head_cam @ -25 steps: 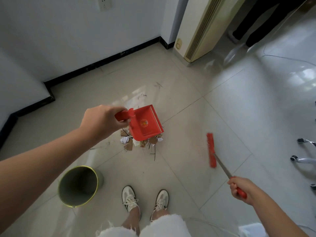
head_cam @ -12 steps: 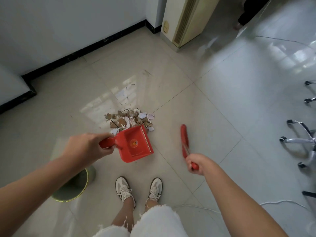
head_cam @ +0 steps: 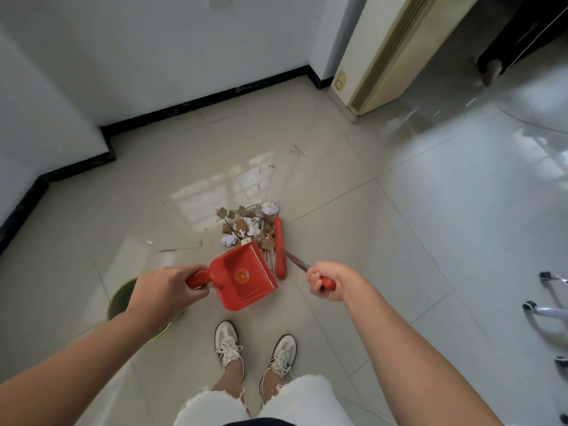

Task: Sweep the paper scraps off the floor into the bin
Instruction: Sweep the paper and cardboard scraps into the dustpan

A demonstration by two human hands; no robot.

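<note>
A pile of brown and white paper scraps lies on the tiled floor ahead of my feet. My left hand grips the handle of a red dustpan, whose front edge touches the near side of the pile. My right hand holds the red handle of a small brush; its red head stands along the pile's right side, next to the pan's mouth. A green bin stands on the floor at my left, mostly hidden behind my left forearm.
My two feet in white sneakers stand just behind the dustpan. White walls with black skirting close off the far and left sides. A cream standing unit is at the back right. Chair castors sit at the right edge.
The dustpan has come down from above the pile to the floor at its near edge. The brush has swung left, from clear of the pile to against its right side.
</note>
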